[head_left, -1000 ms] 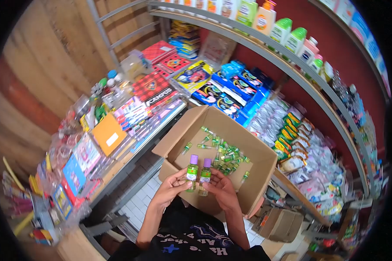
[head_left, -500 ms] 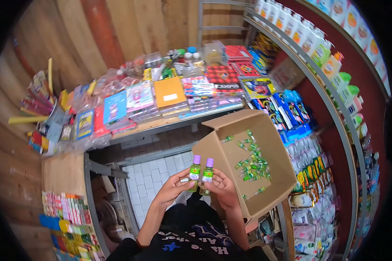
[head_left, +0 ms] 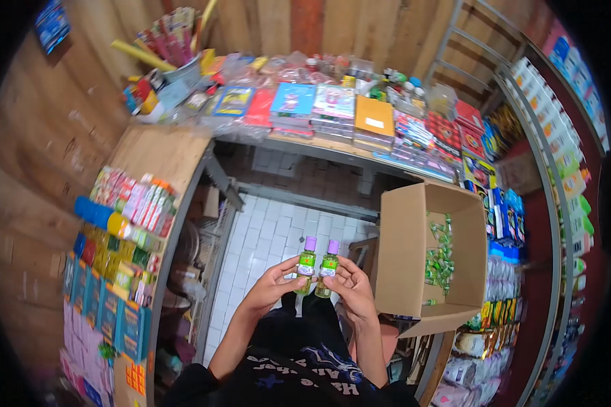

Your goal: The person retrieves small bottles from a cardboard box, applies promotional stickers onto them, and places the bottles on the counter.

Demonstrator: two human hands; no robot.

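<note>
My left hand (head_left: 273, 285) is closed around a small clear bottle (head_left: 307, 261) with a purple cap, a green label and yellowish-green liquid. A matching bottle (head_left: 328, 264) is gripped in my right hand (head_left: 354, 288). Both bottles stand upright side by side in front of my body, a narrow gap between them. To the right of my right hand is an open cardboard box (head_left: 399, 254). Inside it lie several small green bottles (head_left: 441, 261), loosely heaped.
A wooden shelf (head_left: 159, 146) on the left carries small boxes and bottles. Notebooks (head_left: 295, 102) and plastic-wrapped goods line the back shelf. At the right, a metal rack (head_left: 550, 183) holds lotion bottles above packaged goods. White tiles (head_left: 251, 230) cover the floor.
My view has swung left, so the box and back shelf sit further right and more of the left shelf shows. Both hands still hold the two bottles.
</note>
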